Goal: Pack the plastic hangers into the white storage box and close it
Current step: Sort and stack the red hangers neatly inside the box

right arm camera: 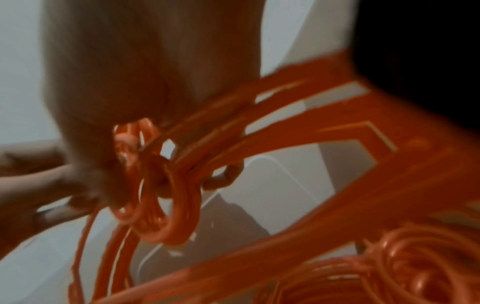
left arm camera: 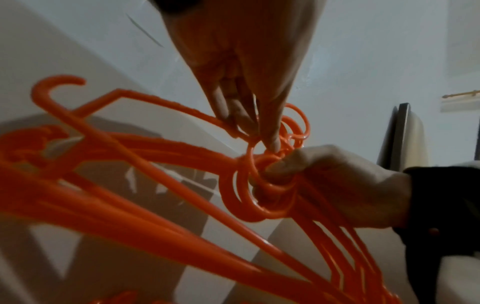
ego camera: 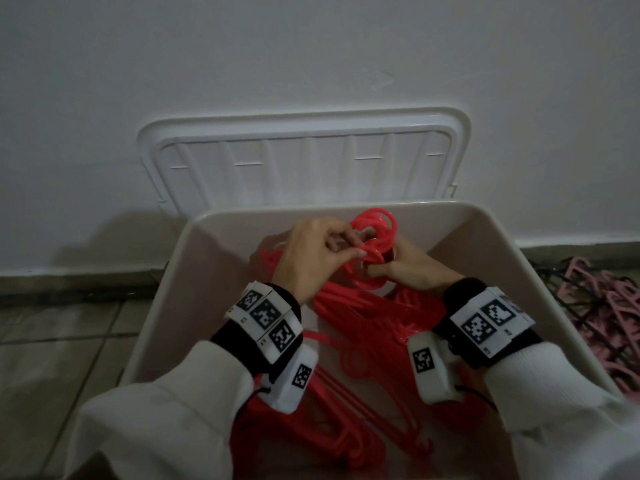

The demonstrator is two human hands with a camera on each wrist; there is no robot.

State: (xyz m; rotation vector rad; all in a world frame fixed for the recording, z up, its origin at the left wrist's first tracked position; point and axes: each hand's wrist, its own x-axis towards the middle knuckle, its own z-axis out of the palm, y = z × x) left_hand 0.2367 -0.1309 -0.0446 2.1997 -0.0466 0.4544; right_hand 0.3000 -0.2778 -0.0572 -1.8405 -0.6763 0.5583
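Observation:
The white storage box [ego camera: 207, 271] stands open on the floor with red plastic hangers [ego camera: 363, 313] lying inside. Both hands work at the bunched hooks [ego camera: 375, 226] of one bundle near the box's far wall. My left hand [ego camera: 346, 249] pinches one hook with thumb and fingertips. My right hand [ego camera: 384, 268] grips the hooks from the right, fingers curled through them. In the left wrist view my left hand [left arm camera: 259, 131] nips a hook above the right hand [left arm camera: 350, 185] that clutches the rings [left arm camera: 249, 197]. The right wrist view is blurred: my right hand [right arm camera: 145, 82] holds the hooks [right arm camera: 166, 216].
The box's white lid [ego camera: 304, 168] leans upright against the wall behind the box. More red hangers [ego camera: 311, 427] lie at the near end of the box. A heap of pink hangers [ego camera: 602, 306] sits on the tiled floor to the right.

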